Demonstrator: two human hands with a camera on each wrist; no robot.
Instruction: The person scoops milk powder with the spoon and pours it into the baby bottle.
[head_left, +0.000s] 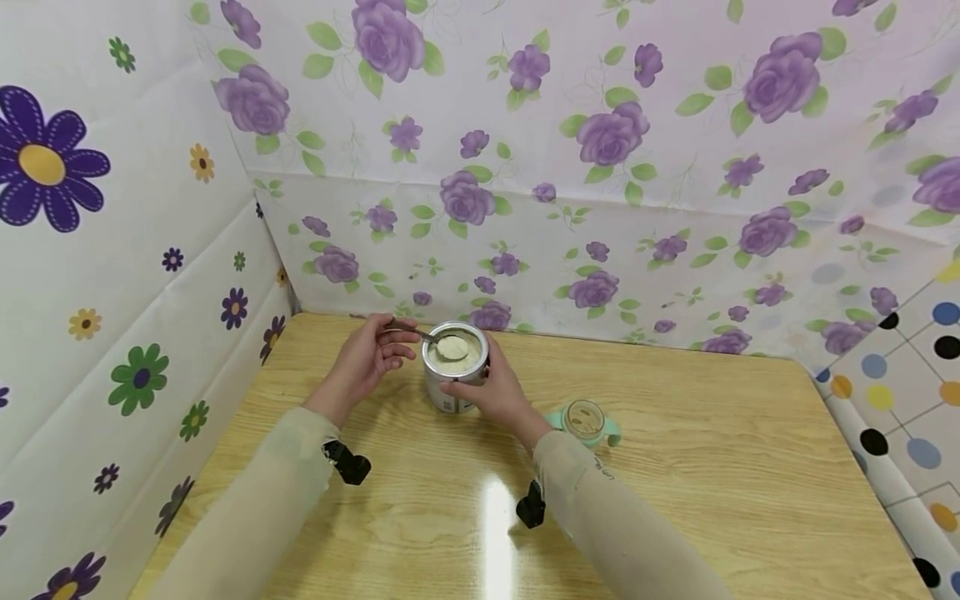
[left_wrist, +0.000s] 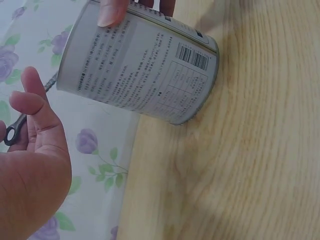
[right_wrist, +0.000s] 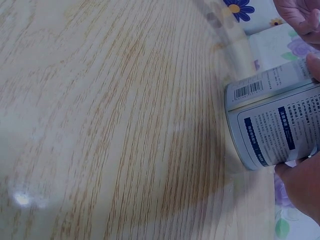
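Note:
An open metal can [head_left: 447, 396] of pale powder [head_left: 474, 360] stands upright near the back of the table. My right hand [head_left: 501, 393] grips it from the right, thumb across its front. In my left hand [head_left: 366, 360] is a dark-handled spoon [head_left: 427, 336], pinched near the handle's end. The spoon's bowl carries a mound of the powder over the can's mouth. In the left wrist view, the spoon's looped handle end [left_wrist: 14, 132] shows between the fingers. Printed text and a barcode cover the can's side in both wrist views.
A small clear jar [head_left: 585, 417] with mint-green handles stands right of the can, close to my right forearm. Flowered sheets [head_left: 525, 250] hang behind and to the left of the wooden table [head_left: 697, 467]. A dotted sheet [head_left: 900, 417] borders its right side.

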